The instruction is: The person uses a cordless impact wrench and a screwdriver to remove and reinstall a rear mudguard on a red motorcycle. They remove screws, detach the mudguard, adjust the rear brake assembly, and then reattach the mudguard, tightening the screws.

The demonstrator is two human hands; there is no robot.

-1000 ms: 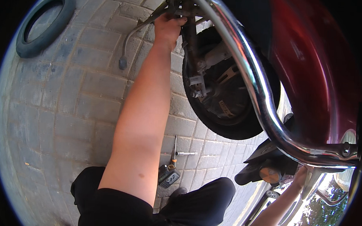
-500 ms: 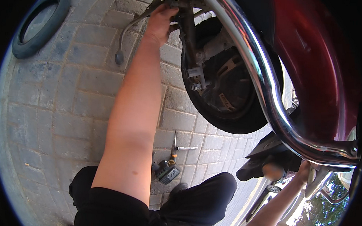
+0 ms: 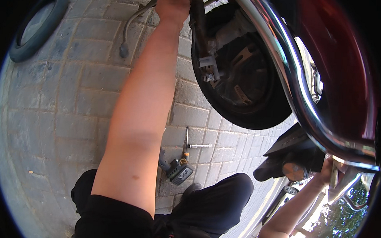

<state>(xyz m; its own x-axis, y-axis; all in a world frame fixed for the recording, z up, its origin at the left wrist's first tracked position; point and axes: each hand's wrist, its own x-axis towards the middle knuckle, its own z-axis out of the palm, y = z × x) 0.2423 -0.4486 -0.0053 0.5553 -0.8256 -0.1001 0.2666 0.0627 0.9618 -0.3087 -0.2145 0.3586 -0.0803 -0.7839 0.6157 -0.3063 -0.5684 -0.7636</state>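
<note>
The bike's wheel fills the upper middle of the view, mounted in its dark frame above the paving; whether it bears weight there I cannot tell. The left grip is beside that frame at the top edge, seemingly curled, but its fingertips are hidden, so I cannot tell how far it is closed or what it holds. The step in hand looks like handling the bike by two points at once; the next move, as I judge it, calls for a sure hold and a clear sight of the left fingers. Close to the left wrist, a bent rod ends in a dark pad. The chrome rail curves past the wheel, with the red panel beyond. Near the rail's lower end, by an orange reflector, is the right grip; metal parts cover its fingers, so its closure cannot be told either. Farther out on the paving lie a screwdriver, a silver socket tool just beside it, a power tool partly behind the left forearm, and, well apart at upper left, a loose tyre.
</note>
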